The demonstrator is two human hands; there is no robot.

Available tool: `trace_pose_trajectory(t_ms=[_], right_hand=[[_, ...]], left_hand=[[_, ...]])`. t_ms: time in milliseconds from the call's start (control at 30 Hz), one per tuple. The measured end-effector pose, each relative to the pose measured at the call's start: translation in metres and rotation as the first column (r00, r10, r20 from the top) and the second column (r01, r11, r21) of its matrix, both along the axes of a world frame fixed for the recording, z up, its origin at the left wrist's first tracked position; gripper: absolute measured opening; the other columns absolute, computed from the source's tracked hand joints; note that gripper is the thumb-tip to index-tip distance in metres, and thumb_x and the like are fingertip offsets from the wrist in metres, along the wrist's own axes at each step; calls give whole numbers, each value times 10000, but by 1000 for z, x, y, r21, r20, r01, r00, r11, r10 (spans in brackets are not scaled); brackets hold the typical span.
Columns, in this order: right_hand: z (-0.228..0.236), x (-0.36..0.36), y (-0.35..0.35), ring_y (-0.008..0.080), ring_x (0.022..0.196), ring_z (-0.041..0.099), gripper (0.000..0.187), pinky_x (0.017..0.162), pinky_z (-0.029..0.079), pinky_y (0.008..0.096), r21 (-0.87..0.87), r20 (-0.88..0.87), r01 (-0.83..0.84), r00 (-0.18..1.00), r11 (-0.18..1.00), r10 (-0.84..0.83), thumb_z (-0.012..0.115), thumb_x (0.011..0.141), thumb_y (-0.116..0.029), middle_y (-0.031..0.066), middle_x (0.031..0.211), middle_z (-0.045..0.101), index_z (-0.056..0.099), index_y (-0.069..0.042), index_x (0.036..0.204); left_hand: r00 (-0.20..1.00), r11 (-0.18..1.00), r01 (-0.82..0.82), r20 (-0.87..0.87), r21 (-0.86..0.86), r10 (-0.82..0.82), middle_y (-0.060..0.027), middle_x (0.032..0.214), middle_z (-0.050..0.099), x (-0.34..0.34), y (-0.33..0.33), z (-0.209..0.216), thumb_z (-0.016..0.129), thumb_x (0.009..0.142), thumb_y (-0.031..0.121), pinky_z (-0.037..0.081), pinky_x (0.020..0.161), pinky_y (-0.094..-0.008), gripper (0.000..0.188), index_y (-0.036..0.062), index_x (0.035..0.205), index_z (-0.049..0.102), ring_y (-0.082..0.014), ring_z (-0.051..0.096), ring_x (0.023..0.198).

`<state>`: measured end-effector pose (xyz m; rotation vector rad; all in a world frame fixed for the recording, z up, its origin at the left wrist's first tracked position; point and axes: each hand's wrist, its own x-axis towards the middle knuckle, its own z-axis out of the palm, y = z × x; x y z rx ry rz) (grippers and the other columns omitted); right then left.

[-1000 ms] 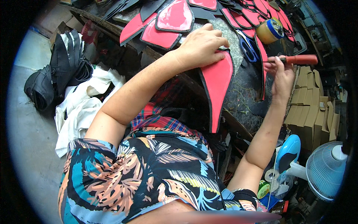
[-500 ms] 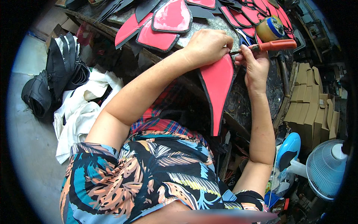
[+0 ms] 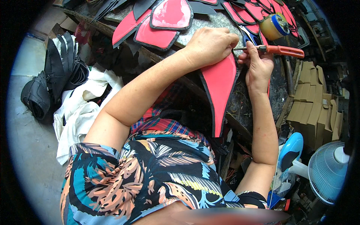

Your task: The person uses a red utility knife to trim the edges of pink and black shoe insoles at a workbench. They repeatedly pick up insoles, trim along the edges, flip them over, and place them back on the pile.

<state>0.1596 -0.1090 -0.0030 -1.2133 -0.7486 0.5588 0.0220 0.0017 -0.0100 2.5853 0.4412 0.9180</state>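
My left hand [image 3: 213,45] is closed on the upper edge of a pink, black-bordered shoe-upper piece [image 3: 220,82]. The piece tapers to a point and hangs over the bench edge toward me. Beside it, my right hand [image 3: 259,69] grips a screwdriver-like tool [image 3: 285,51] with a red handle and a thin metal shaft. Its shaft points left, with the tip close to my left fingertips. Whether the tip touches the piece I cannot tell. My left fingers hide the pinched edge.
More pink pieces [image 3: 170,15] lie along the bench, partly on a stone slab [image 3: 198,32]. A blue-rimmed glue jar [image 3: 272,28] and blue-handled scissors [image 3: 250,36] are beyond my right hand. Cartons [image 3: 309,99] and a fan [image 3: 328,172] stand at right; white cloth [image 3: 82,108] lies left.
My right hand has shifted slightly right and down with the red-handled tool, and more of its shaft shows. My left hand still holds the pink piece in nearly the same place.
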Motion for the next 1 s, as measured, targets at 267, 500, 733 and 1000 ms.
trace_pose_trajectory(t_ms=[267,500,733,1000], right_hand=[[-1,-1,1,148,561,649,184,470,547,263,-24,55,14,998,1000,-13,730,892,-113,76,741,648,571,-20,891],[-2,-1,0,142,563,649,200,469,542,260,-86,126,10,992,996,1,729,897,-132,76,742,645,566,-17,909],[-1,-2,1,134,552,636,201,468,540,257,-43,53,45,998,998,-43,711,911,-130,70,736,639,542,-24,941],[7,-3,5,131,539,624,220,469,534,249,-158,108,17,994,987,1,704,915,-143,58,749,622,525,-22,951]], left_hand=[[1000,999,-19,21,36,18,-91,862,662,1,-1,-1,608,845,206,557,699,-443,128,122,905,682,-310,684,807],[999,999,-24,21,28,24,-93,861,660,1,0,-1,610,844,213,558,690,-444,129,120,896,682,-311,683,801],[1000,999,-31,5,7,31,-75,874,634,1,-1,-1,625,842,199,542,695,-428,87,144,900,658,-301,664,799],[1000,1000,-13,4,-2,13,-73,858,631,1,2,-2,626,833,204,536,688,-421,92,144,893,662,-290,662,782]])
